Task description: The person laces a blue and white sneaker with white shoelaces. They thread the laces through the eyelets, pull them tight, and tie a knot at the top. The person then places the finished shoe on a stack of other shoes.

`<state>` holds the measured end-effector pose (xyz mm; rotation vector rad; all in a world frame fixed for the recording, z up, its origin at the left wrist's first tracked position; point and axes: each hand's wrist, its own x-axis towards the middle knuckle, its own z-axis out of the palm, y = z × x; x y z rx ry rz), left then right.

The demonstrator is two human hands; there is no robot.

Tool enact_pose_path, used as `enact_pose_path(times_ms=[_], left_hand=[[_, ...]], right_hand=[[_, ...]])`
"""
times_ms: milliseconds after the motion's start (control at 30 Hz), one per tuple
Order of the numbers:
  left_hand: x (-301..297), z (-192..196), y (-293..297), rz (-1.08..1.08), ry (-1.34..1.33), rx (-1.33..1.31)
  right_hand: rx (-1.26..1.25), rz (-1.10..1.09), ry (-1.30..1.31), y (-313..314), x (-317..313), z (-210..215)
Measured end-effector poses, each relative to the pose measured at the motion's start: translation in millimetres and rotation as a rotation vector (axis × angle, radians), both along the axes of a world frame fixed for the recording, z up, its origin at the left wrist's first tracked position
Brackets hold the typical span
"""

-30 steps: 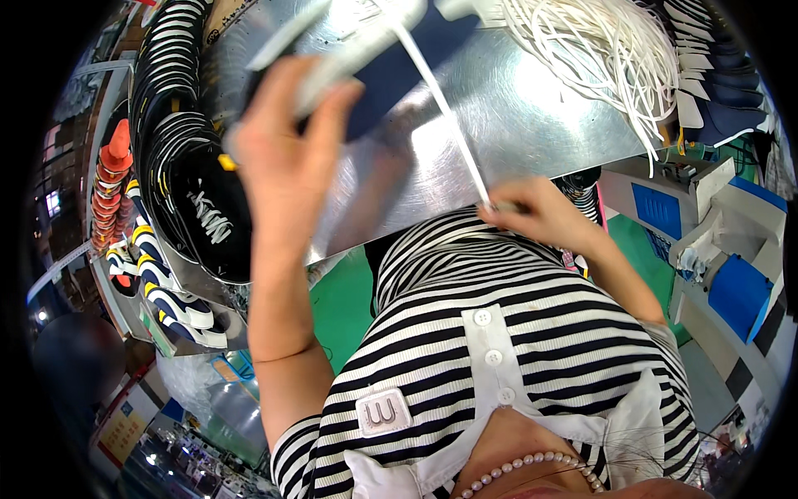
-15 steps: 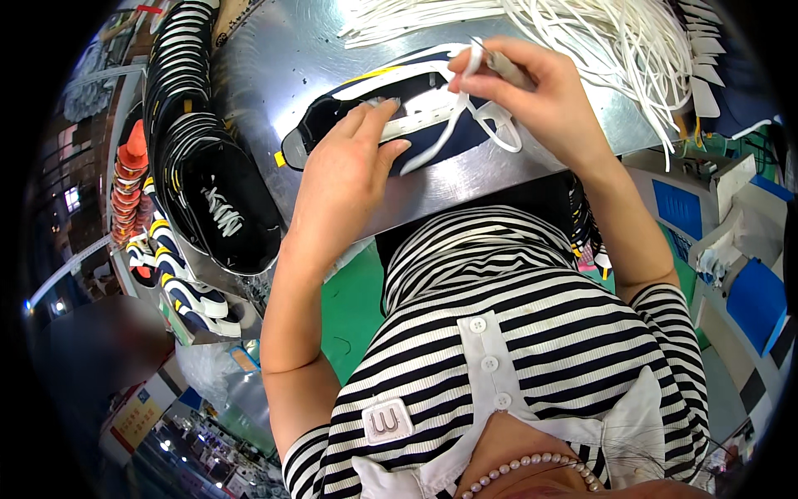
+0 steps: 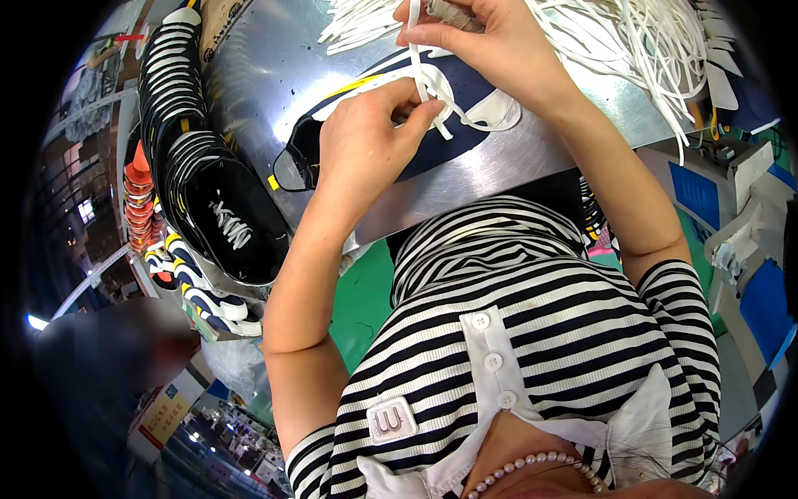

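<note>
A dark navy shoe upper (image 3: 465,87) with white trim and a yellow stripe lies flat on the shiny metal table (image 3: 274,75). My left hand (image 3: 366,145) presses on the upper and pinches a white lace (image 3: 420,58) where it enters the eyelets. My right hand (image 3: 490,37) is raised over the upper's far edge, fingers closed on the upper part of the same lace and pulling it taut.
A heap of loose white laces (image 3: 657,41) covers the table's back right. A stack of black and white shoe uppers (image 3: 208,191) curves along the table's left edge. Blue bins (image 3: 765,308) stand at the right, a green floor (image 3: 362,291) below the table.
The upper was held up in my left hand, then laid flat on the table. Both hands have come together over it and my right hand has lifted the lace upward.
</note>
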<state>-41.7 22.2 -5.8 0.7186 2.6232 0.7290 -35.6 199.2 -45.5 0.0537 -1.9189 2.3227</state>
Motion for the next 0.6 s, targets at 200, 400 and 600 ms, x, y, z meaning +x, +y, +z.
enact_pose_path(times_ms=[200,400,600], left_hand=[[-4.5,-1.2,-3.1,0.006,0.089,-0.026],[-2.9,-2.5,-0.8,0.015,0.134,0.001],[-6.4,-5.0,-2.2,0.0,0.113,-0.032]], right_hand=[[0.289,-0.045,-0.175,11.1,32.1,13.2],[0.399,0.037,-0.114,0.2,84.9,2.3],[0.541,0.07,-0.131,-0.5,82.3,-2.3]])
